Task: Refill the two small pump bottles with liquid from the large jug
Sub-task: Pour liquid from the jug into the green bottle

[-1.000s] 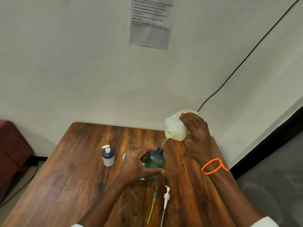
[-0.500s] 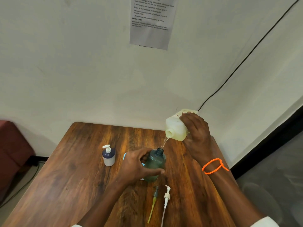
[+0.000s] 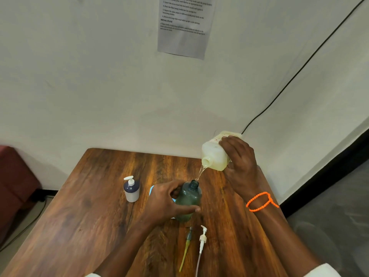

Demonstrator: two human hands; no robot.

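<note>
My right hand (image 3: 241,164) grips the large pale jug (image 3: 214,154), tilted with its spout down to the left. A thin yellowish stream falls from the spout into the open neck of a dark green bottle (image 3: 188,199). My left hand (image 3: 166,202) holds that bottle upright on the wooden table (image 3: 89,216). A small navy-and-white pump bottle (image 3: 131,189) with its pump on stands to the left. Two loose pump heads lie in front: a dark one with a yellow-green tube (image 3: 186,246) and a white one (image 3: 202,242).
A light blue object (image 3: 152,191) lies partly hidden behind my left hand. A printed sheet (image 3: 184,27) hangs on the wall, and a black cable (image 3: 299,68) runs down it to the table's far right corner. A dark red seat (image 3: 14,184) stands left of the table.
The jug has tipped very slightly further and the stream keeps flowing. Both hands and the green bottle stay where they were.
</note>
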